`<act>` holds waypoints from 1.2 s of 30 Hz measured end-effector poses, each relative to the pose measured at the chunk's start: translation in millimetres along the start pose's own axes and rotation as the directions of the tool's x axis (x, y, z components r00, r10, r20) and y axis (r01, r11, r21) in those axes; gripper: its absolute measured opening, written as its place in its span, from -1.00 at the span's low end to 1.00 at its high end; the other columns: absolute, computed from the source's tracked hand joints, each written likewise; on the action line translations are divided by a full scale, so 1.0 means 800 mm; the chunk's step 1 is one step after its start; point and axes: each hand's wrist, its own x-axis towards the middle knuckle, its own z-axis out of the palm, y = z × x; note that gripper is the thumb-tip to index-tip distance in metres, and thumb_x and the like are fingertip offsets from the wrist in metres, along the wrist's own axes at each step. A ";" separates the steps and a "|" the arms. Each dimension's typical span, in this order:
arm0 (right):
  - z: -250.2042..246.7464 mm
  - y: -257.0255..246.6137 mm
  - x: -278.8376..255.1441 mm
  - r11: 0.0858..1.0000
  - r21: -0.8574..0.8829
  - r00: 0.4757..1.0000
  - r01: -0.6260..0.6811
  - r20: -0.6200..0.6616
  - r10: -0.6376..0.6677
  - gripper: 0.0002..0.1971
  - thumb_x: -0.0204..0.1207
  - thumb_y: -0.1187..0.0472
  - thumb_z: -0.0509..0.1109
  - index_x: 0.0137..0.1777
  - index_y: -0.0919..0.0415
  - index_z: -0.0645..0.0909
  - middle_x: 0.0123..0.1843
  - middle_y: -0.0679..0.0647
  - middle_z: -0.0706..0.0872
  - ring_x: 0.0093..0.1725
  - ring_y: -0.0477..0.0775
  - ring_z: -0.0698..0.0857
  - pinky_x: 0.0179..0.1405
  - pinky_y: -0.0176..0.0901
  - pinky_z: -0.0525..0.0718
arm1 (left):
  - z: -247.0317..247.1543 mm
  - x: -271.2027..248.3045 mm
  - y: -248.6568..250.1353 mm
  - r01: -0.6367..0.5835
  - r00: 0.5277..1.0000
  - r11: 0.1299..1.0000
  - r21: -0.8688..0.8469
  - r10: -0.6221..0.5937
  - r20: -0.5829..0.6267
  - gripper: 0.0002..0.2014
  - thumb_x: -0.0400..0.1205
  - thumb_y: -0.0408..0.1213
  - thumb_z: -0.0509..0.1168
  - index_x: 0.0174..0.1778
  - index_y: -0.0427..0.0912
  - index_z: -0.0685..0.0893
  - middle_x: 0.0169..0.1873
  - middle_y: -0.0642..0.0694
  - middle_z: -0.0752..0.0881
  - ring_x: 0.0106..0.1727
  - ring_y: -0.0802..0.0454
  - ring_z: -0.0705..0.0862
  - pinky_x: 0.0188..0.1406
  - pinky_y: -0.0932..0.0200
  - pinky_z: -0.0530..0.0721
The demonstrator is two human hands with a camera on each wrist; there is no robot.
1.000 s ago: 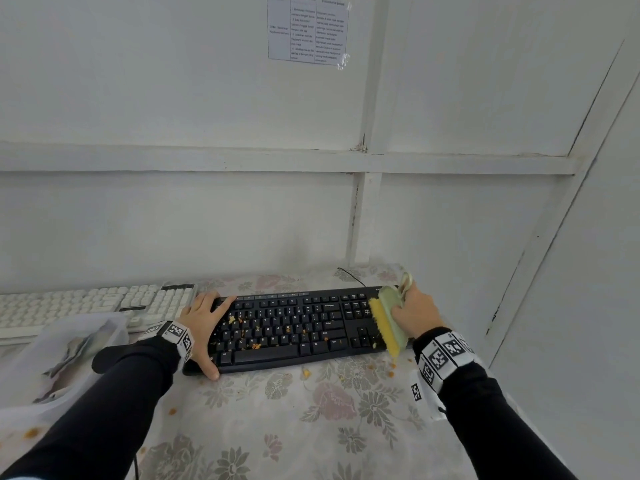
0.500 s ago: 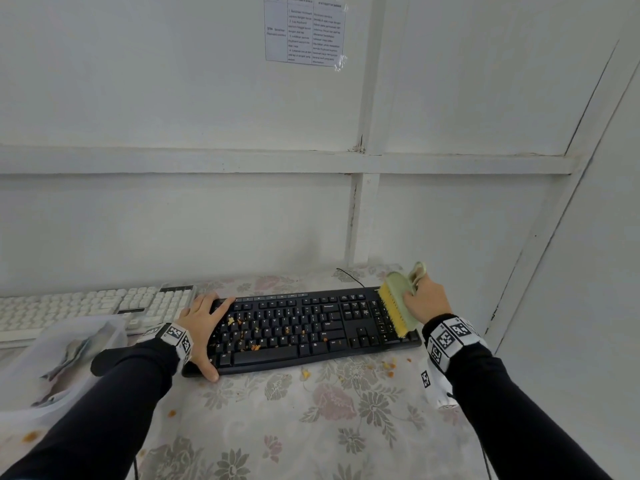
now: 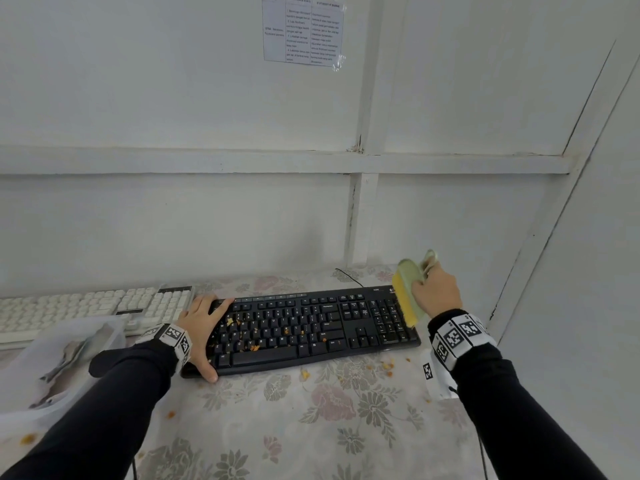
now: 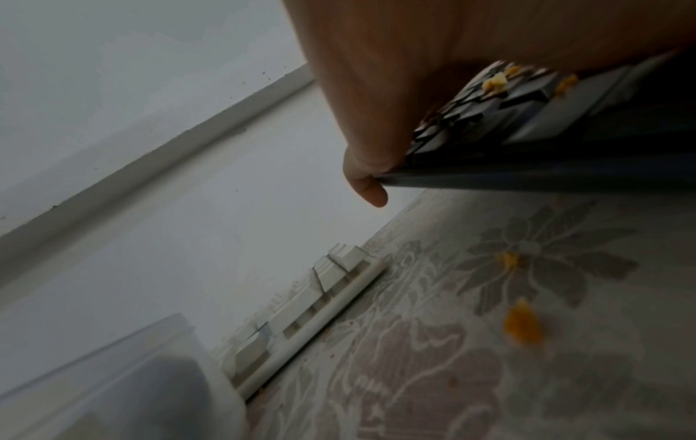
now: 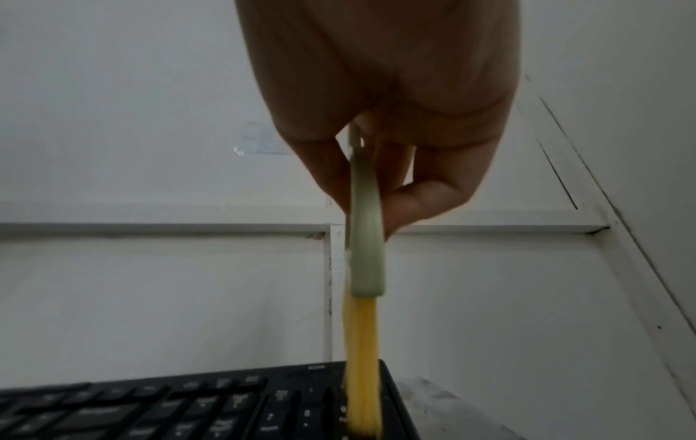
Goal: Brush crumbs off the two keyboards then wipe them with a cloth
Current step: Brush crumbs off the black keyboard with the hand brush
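A black keyboard (image 3: 311,327) lies on the floral tablecloth (image 3: 277,427), with orange crumbs (image 3: 254,348) on its left-hand keys. My left hand (image 3: 199,327) presses on its left end, fingers laid flat over the top keys and the thumb (image 4: 367,190) against the front corner. My right hand (image 3: 436,292) grips a brush (image 3: 407,299) with a pale green back and yellow bristles (image 5: 361,342). The bristles stand on the number pad at the keyboard's right end. A white keyboard (image 3: 86,306) lies to the left by the wall.
A clear plastic container (image 3: 69,351) holding something grey sits in front of the white keyboard. Loose crumbs (image 3: 388,365) lie on the cloth before the black keyboard. White walls close in behind and on the right. A cable (image 3: 346,275) runs from the keyboard's back.
My right hand has carried the brush from the keyboard's front right corner back along the right end. More crumbs lie on the cloth in front. The left hand has stayed put.
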 end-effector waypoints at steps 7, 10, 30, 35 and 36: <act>0.018 0.017 0.007 0.997 -0.070 0.990 -0.025 0.136 0.034 -0.60 0.63 0.15 0.14 0.39 0.35 0.35 -0.04 0.26 0.60 -0.06 0.22 0.56 0.13 0.03 0.58 | 0.000 -0.001 0.000 0.001 1.000 1.000 -0.008 -0.001 0.003 0.51 0.02 0.25 0.60 0.61 -0.02 -0.38 0.59 -0.21 -0.17 0.64 -0.20 -0.18 0.62 -0.17 0.06; 0.013 0.037 0.000 0.990 -0.128 0.980 -0.054 0.182 0.077 -0.55 0.62 0.16 0.14 0.46 0.34 0.30 -0.09 0.18 0.52 -0.04 0.22 0.56 0.14 0.02 0.58 | -0.001 0.000 0.001 -0.002 1.000 1.000 -0.013 0.002 0.013 0.51 0.03 0.24 0.60 0.61 -0.02 -0.39 0.59 -0.21 -0.19 0.64 -0.20 -0.19 0.62 -0.17 0.05; 0.007 0.041 0.018 0.984 -0.145 0.980 -0.101 0.155 0.123 -0.50 0.62 0.16 0.14 0.53 0.33 0.24 0.25 0.39 0.60 0.22 0.36 0.60 0.21 0.02 0.55 | 0.000 -0.001 0.002 0.009 1.000 1.000 0.008 -0.009 -0.013 0.51 0.03 0.24 0.60 0.61 -0.03 -0.38 0.59 -0.20 -0.17 0.64 -0.19 -0.17 0.61 -0.15 0.05; -0.004 0.055 0.005 0.966 -0.216 0.950 -0.145 0.243 0.197 -0.45 0.59 0.23 0.16 0.56 0.33 0.19 0.33 0.37 0.54 0.28 0.33 0.57 0.26 0.01 0.54 | -0.001 -0.002 0.003 0.016 1.000 1.000 0.017 -0.015 -0.012 0.51 0.03 0.25 0.60 0.62 -0.03 -0.38 0.59 -0.21 -0.17 0.64 -0.20 -0.16 0.61 -0.15 0.05; -0.008 0.053 0.004 0.967 -0.212 0.953 -0.143 0.234 0.192 -0.46 0.58 0.24 0.16 0.55 0.33 0.21 0.33 0.37 0.54 0.28 0.34 0.56 0.25 0.01 0.53 | -0.001 -0.002 0.003 0.015 1.000 1.000 0.014 -0.015 -0.010 0.51 0.03 0.25 0.60 0.61 -0.03 -0.38 0.59 -0.21 -0.17 0.64 -0.20 -0.16 0.61 -0.15 0.05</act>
